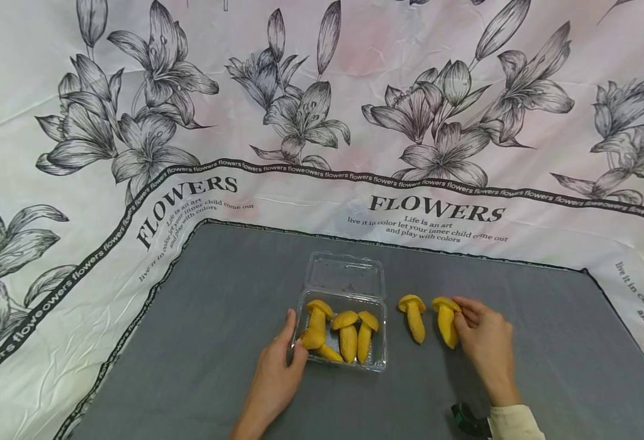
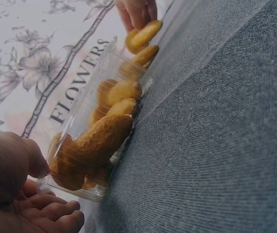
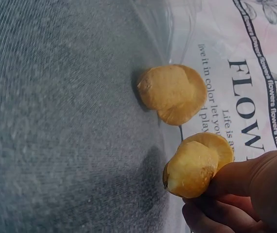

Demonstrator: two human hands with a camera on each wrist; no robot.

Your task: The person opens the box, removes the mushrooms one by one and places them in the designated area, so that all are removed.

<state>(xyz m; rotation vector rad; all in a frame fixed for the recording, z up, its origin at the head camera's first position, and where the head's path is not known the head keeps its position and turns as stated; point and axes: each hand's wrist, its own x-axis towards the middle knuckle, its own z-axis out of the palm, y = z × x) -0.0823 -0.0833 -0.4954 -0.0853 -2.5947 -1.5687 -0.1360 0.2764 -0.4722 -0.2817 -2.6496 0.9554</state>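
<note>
My left hand (image 1: pixel 276 370) holds the left side of a clear plastic clamshell box (image 1: pixel 383 354), thumb and finger at its near left corner. Several yellow mushrooms lie inside; one thick-stemmed mushroom (image 1: pixel 316 327) rests at the left, over another's stem. To its right are two more, a mushroom (image 1: pixel 347 336) and a slimmer mushroom (image 1: pixel 366 336). My right hand (image 1: pixel 489 345) pinches a yellow mushroom (image 3: pixel 194 167) between thumb and fingers, its cap pointing away from me. Between that hand and the box, a loose mushroom (image 1: pixel 415 318) lies on the grey cloth.
The box's hinged lid (image 1: pixel 346 275) lies folded back on the far side. Grey cloth (image 1: pixel 217 305) covers the table, bordered by white flower-printed fabric (image 1: pixel 299 201) that rises behind it. A dark object (image 1: pixel 469 420) sits by the right sleeve (image 1: pixel 514 423).
</note>
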